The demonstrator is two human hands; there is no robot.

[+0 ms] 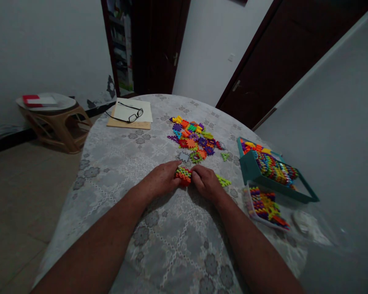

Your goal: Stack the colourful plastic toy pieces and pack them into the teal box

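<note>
Two hands (164,178) hold a colourful toothed block (183,174) over the patterned tabletop (159,228).
The left fingers pinch the block's left side and the right hand (205,179) has its fingers closed at its right edge. A light green piece (223,180) lies just beside the right hand. Beyond the hands is a pile of bright plastic pieces (196,139); to the right are a green box (276,175) and a clear tub (263,206) of more pieces.

Left hand (164,178) and right hand (206,182) hold a stack of toothed pieces (184,175) over the bench (159,245). From it, a colourful pile (190,143) lies toward twelve o'clock, a green box (253,167) at three, eyeglasses (133,118) between ten and eleven.
</note>
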